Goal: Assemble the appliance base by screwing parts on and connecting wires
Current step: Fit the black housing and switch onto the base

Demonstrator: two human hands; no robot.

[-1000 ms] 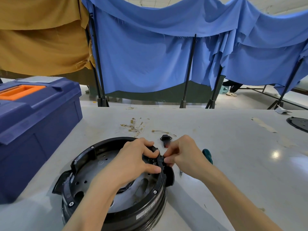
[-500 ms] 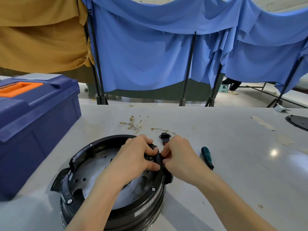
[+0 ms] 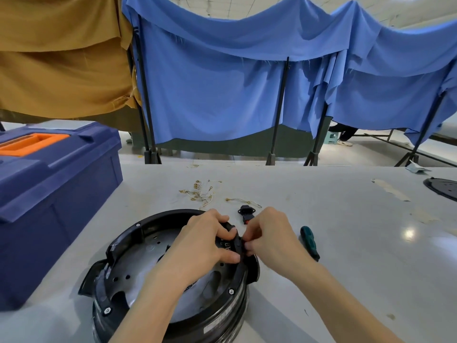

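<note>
Appliance base (image 3: 148, 225) sits on the counter (image 3: 358, 256) near the front edge, left of ctr, open side up: black plastic rim round a grey metal plate w/ holes. Hex screws show in the rim at front left (image 3: 107, 310) and front right (image 3: 231, 291). Both hands meet at the rim's far-right side. Left hand (image 3: 202, 246) reaches across the inside of the base, fingers curled, thumb and forefinger pinching a small black part (image 3: 238, 243) that sits on the rim. Right hand (image 3: 269, 233) comes from outside the rim, fingers curled tight and pinching the same part from the other side; fingertips of the two hands nearly touch. What exactly the part is, can't tell, mostly hidden by fingers. Just beyond the hands a black socket (image 3: 244, 213) w/ a red bit lies on the counter, apart from the base. A green-handled screwdriver (image 3: 309, 240) lies just right of the right hand, not held. Farther back, loose wires (image 3: 200, 193) w/ brass terminals in a small heap, plus one single wire (image 3: 243, 201) beside them. Blue toolbox (image 3: 54, 194) w/ orange handle stands at left, near the base but not touching. Black disc (image 3: 442, 188) at far right edge, cut off by the frame. Bkgd: blue cloth (image 3: 222, 82) and mustard cloth (image 3: 61, 58) hung over black stands.
</note>
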